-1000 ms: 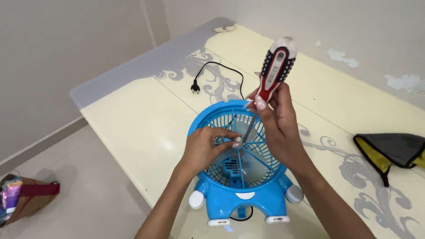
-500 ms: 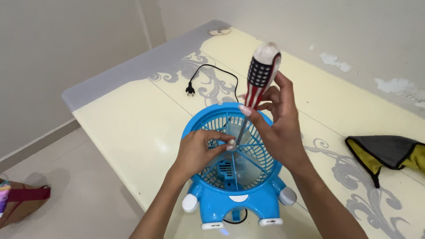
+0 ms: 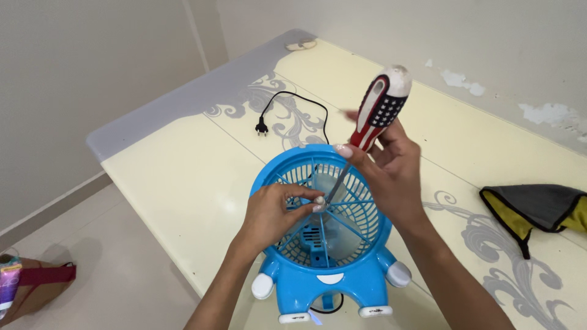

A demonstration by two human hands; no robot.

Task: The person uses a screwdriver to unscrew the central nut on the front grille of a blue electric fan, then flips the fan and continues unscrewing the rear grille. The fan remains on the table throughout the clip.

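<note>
seemingly, screwdriver (image 3: 373, 125) tip hides behind left hand (image 3: 275, 211) fingers.

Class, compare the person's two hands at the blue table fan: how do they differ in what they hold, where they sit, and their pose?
The right hand grips the red-and-white striped screwdriver handle, raised above the grille; the left hand pinches at the screwdriver's metal tip with its fingertips, low at the grille's centre. The right hand wraps closed around the handle, while the left rests on the blue plastic fan grille. Both are bare and work on the same fan.
</note>
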